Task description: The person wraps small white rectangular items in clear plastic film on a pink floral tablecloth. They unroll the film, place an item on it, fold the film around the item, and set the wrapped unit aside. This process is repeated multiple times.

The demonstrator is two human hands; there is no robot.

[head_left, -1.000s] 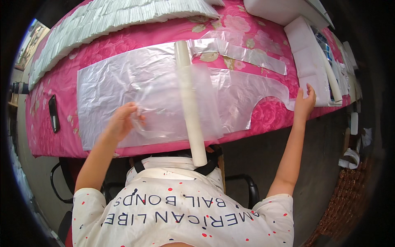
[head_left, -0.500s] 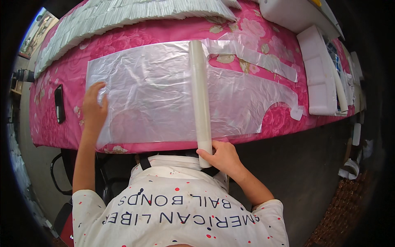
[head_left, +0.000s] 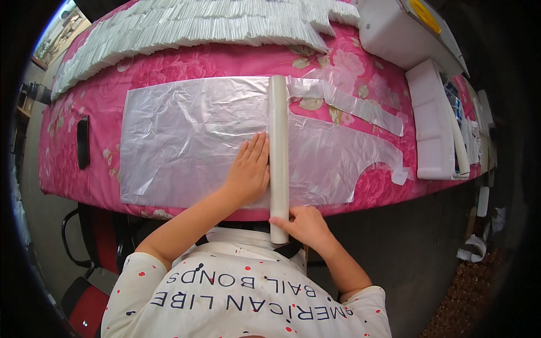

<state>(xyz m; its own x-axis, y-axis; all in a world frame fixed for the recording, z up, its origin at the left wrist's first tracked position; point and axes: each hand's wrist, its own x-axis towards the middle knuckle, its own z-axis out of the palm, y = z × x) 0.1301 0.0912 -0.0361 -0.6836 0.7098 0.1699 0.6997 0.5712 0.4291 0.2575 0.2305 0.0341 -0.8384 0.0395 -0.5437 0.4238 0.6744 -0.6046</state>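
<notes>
A thin, see-through plastic apron lies spread on the pink flowered cloth, its strap and cut-out end toward the right. Across it, from far to near, rests a pale, smooth tube whose near end juts past the table edge. My right hand grips that near end, thumb on top. Flat on the apron, just left of the tube, my left hand has its fingers stretched out, their tips beside the tube. Nothing shows in the left hand.
Long rows of folded white plastic packs cover the table's far side. White foam boxes stand at the right, one holding a yellow ring. A dark oblong object lies at left. A red-and-black chair sits below the table edge.
My left hand has moved right, from the apron's left edge to beside the tube. The right hand still grips the tube's near end. The whole view has shifted slightly.
</notes>
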